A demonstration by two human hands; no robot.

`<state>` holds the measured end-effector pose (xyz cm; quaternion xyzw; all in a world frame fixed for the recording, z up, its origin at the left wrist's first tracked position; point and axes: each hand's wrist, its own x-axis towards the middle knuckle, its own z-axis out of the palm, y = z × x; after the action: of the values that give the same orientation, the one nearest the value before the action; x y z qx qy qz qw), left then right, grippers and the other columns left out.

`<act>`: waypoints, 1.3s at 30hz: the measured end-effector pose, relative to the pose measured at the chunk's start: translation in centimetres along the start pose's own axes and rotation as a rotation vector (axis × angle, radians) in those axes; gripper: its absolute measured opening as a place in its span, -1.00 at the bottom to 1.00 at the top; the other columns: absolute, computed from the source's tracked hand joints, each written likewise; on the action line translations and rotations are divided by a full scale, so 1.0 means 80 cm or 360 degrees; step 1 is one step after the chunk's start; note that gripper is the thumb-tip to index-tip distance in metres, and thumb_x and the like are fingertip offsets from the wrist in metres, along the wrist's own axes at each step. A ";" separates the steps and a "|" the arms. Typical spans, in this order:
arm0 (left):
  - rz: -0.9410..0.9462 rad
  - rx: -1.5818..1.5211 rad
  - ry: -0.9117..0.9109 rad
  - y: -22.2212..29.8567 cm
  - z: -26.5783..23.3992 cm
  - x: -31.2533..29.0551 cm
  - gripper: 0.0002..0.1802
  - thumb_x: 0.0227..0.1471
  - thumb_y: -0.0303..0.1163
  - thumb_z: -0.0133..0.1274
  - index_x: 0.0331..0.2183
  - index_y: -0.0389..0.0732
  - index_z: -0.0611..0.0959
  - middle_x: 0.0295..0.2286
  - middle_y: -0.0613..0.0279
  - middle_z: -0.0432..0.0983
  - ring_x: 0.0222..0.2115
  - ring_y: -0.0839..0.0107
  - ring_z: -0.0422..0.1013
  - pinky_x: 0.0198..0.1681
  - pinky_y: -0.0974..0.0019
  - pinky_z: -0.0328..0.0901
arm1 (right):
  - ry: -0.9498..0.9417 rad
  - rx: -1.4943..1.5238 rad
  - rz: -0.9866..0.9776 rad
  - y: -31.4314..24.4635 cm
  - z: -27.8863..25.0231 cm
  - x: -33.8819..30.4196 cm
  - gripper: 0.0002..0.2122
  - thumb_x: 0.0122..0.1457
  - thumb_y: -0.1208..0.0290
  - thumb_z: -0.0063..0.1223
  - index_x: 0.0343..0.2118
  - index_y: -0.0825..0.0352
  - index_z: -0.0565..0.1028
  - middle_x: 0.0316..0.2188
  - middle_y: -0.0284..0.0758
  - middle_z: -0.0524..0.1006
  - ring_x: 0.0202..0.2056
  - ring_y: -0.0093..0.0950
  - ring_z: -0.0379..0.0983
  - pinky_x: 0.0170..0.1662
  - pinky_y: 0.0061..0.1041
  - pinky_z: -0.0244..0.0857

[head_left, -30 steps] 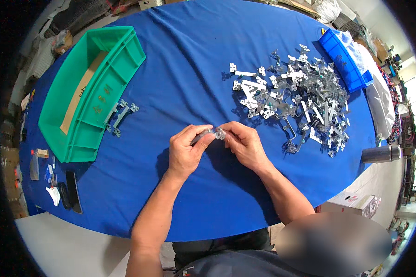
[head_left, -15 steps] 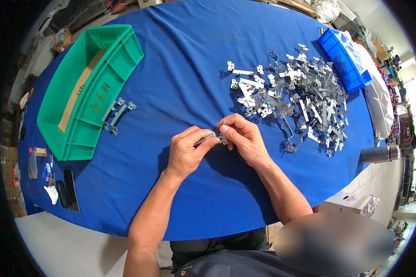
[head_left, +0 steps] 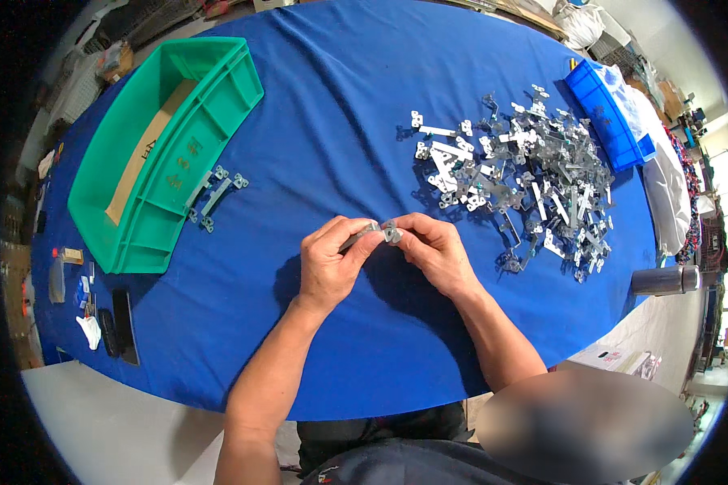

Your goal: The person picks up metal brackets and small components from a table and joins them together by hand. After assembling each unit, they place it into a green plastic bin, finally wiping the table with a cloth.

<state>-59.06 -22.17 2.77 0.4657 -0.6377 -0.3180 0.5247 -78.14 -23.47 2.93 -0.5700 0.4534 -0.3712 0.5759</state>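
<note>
Working a metal bracket (head_left: 392,234) at frame ctr. over the blue worktop (head_left: 323,145), L hand (head_left: 328,263) w/ grip pinched on its bar, R hand (head_left: 441,259) w/ grip closed at its end plate; next move prob. calls for steady L hold, fine R fingertip control.

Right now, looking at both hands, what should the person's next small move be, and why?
Probably a slight turn of the metal bracket with the right hand: the left hand pinches it steady, and the right hand is already at its exposed end.
</note>
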 end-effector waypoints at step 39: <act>-0.0100 0.0068 0.0167 -0.025 0.004 -0.006 -0.82 0.21 -0.42 0.13 -0.20 -0.33 0.67 -0.45 0.46 0.49 -0.50 0.73 0.31 -0.46 0.59 0.19 | 0.0049 -0.0027 -0.0042 -0.008 0.006 -0.003 -0.83 0.29 0.40 0.08 -0.23 0.42 0.56 -0.49 -0.41 0.50 -0.48 -0.69 0.36 -0.44 -0.59 0.28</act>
<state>-58.80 -22.45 0.70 0.5125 -0.6010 -0.2958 0.5373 -77.69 -23.12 3.54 -0.5751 0.4576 -0.3836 0.5592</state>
